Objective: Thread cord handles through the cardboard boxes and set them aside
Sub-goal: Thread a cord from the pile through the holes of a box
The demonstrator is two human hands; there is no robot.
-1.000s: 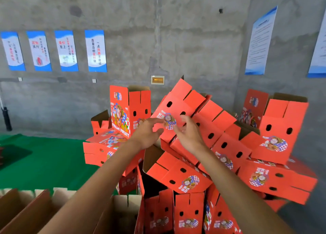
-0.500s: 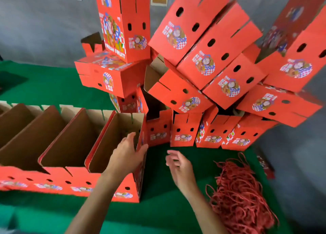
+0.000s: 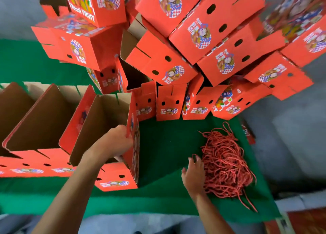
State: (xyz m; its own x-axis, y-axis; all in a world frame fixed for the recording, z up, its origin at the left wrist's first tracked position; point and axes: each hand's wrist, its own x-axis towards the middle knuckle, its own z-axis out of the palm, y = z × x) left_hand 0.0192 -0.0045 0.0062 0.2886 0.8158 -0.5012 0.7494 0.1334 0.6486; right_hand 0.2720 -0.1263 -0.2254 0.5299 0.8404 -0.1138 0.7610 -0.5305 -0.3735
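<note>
Green felt table [image 3: 164, 145], grey floor [image 3: 291, 145]

Bright, even daylight; soft shadows only. Motion blur throughout, worst toward the edges. Strong wide-angle bending at the corners. No glare.

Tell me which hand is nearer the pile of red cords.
Right. The right hand is at the left edge of the cord pile, fingers touching or nearly touching the strands. The left hand is across the green mat, gripping the open box's side wall.
</note>
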